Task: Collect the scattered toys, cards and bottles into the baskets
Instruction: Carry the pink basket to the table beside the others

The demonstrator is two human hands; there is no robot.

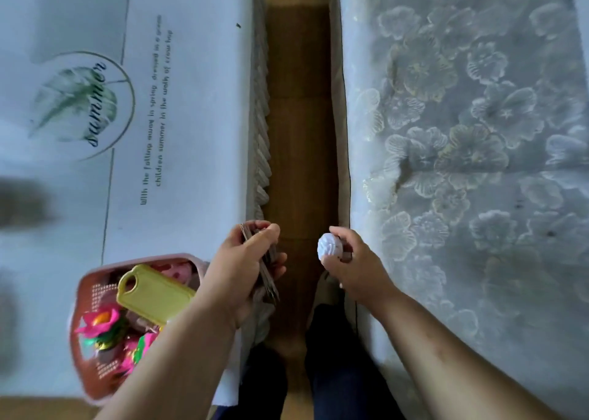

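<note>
While the person stands in a narrow strip of wooden floor [299,101] between two beds, both hands are raised over the gap, near the bottom centre of the view. The left hand [239,270] is curled round a thin stack of cards [271,287], thumb on top and fingers underneath, with the stack's edges showing above and below the hand. The right hand [360,266], a little way to the right and not touching the left, grips a small bottle [330,247]; only its round white cap and a bit of the neck show, and the cap faces left toward the cards.

On the left bed, at the near left and just beside the left forearm, sits a pink perforated basket [81,295]. Inside it lie a yellow toy cutting board [156,292] with a handle hole, tilted across the top, and below that a bright pink flower toy [98,321] among other pink and green pieces too jumbled to tell apart. The left bed's pale sheet [197,69] carries a green leaf emblem with the word "summer" and lines of small text. The right bed has a grey-blue cover [478,133] with raised flower patterns. Dark trouser legs [334,356] show below the hands.
</note>
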